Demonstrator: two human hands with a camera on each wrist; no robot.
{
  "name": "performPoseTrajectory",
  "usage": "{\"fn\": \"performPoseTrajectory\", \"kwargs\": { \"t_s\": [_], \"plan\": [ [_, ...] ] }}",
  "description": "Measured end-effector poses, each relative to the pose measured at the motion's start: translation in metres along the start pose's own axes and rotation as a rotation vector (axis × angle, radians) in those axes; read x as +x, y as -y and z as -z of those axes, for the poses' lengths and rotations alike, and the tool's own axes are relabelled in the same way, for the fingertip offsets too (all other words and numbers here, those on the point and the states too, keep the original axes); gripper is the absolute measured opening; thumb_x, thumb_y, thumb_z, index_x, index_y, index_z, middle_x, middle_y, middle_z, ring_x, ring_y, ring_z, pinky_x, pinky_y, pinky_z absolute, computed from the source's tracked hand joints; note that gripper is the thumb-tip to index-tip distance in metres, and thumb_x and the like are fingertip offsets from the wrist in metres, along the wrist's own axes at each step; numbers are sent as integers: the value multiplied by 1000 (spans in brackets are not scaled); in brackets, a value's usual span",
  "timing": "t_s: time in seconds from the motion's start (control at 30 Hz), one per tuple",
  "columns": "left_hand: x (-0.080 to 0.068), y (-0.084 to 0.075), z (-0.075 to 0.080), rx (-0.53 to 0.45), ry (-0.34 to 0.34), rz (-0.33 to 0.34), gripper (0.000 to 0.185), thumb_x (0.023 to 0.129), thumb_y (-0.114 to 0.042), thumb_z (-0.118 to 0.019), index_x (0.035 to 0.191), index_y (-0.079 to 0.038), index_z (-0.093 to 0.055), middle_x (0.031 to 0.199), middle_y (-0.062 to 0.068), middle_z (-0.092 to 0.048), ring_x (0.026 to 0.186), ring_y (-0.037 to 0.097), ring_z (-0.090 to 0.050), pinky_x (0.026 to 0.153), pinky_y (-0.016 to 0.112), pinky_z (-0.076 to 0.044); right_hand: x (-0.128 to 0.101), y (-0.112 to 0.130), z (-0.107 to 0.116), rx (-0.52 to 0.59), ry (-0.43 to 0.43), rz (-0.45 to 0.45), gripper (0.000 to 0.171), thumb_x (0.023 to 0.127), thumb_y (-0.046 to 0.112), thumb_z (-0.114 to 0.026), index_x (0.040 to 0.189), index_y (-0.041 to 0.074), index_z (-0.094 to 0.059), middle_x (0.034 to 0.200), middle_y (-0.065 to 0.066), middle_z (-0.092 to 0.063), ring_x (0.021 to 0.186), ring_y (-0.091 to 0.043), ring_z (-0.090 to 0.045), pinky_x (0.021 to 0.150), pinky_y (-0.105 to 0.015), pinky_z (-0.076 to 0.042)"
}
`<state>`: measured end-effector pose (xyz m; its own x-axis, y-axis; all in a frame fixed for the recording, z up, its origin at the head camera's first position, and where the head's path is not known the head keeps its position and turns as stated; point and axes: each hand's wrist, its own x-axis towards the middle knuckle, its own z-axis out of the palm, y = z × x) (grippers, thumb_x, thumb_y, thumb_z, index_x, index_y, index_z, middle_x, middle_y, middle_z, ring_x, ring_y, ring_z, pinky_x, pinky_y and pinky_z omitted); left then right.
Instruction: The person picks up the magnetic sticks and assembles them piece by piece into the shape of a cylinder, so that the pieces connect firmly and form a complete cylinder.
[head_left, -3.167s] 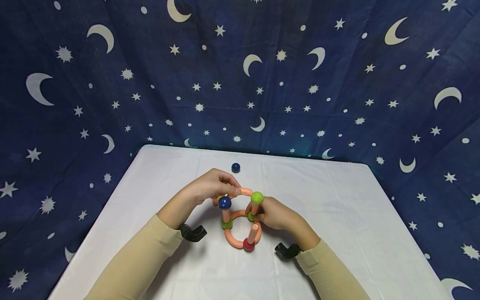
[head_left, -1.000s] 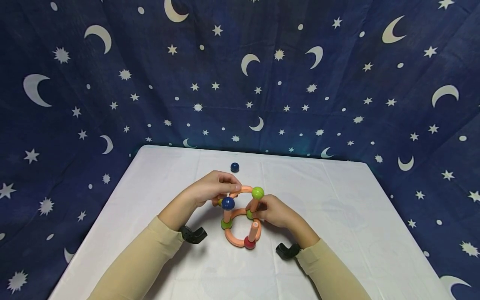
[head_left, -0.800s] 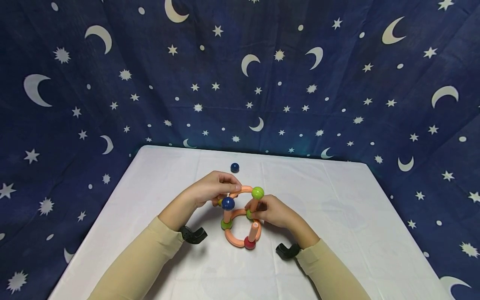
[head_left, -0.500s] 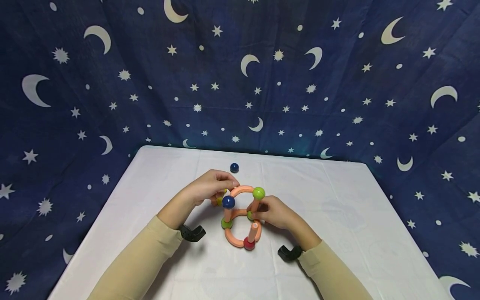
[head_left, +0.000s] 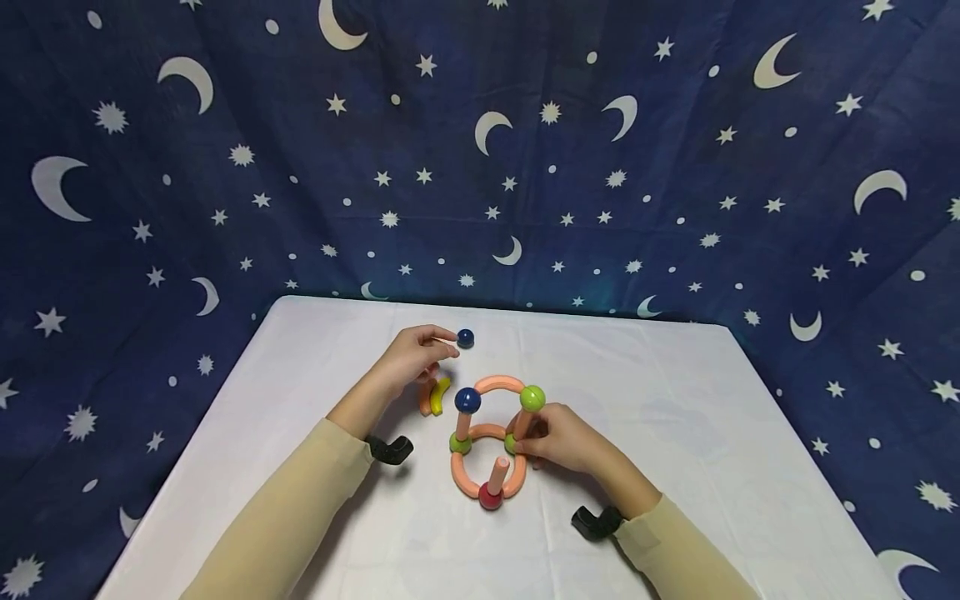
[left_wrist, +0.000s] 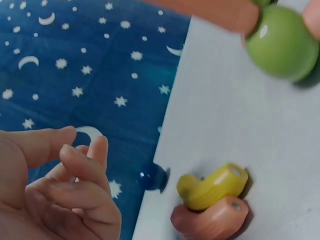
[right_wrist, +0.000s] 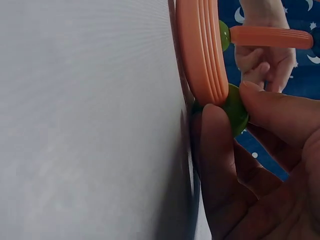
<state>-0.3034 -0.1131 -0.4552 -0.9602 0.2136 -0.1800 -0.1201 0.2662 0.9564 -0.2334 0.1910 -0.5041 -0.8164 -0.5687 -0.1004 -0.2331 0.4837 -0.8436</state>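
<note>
Where right fingers (right_wrist: pixel 218 160) pinch, green ball (right_wrist: pixel 236 111) part-hidden.

White-clothed table (head_left: pixel 660 400) under the left grip (head_left: pixel 412 357) and the right grip (head_left: pixel 561 435), dark blue curtain (head_left: pixel 450 218) beyond both and to either side, printed with pale moons (head_left: pixel 767 72), stars (head_left: pixel 426 65) and dots (head_left: pixel 592 57)

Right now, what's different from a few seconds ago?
The left hand let go of the top curved stick and moved forward-left, near the loose blue ball. The top green ball shifted slightly right. The right hand still holds a lower green ball; the loose ball stayed.
</note>
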Motion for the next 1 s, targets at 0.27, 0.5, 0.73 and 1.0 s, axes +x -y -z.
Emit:
{"fn": "performPoseTrajectory", "kwargs": {
  "t_s": [0.27,0.5,0.73,1.0],
  "plan": [
    [34,8,2,27,-10,-7,42,101,-19,-75,141,-10,-67,108,14,-73,69,17,-58,60,28,-45,-10,1,0,-14,-8,0,7,94,13,-83,95,12,-77,113,-6,-77,73,-17,-71,61,-33,-62],
    [54,15,4,69,-8,-36,44,99,-10,-75,141,-5,-66,118,12,-74,70,17,-58,55,26,-42,-16,4,-3,-35,0,-2,5,95,15,-83,95,15,-78,111,-3,-77,79,-15,-70,62,-33,-62],
    [69,20,3,127,-20,-34,46,97,-9,-76,142,-8,-67,138,17,-66,75,19,-59,63,29,-50,-18,5,-4,-22,5,-9,5,94,14,-83,95,15,-78,111,-4,-76,73,-14,-70,60,-32,-61],
    [82,24,-6,151,-1,9,46,94,-8,-80,139,-13,-71,137,13,-69,70,17,-57,59,26,-46,-22,2,-4,-40,11,12,4,95,14,-82,94,14,-79,112,0,-76,78,-11,-70,61,-33,-62]
  ]
}}
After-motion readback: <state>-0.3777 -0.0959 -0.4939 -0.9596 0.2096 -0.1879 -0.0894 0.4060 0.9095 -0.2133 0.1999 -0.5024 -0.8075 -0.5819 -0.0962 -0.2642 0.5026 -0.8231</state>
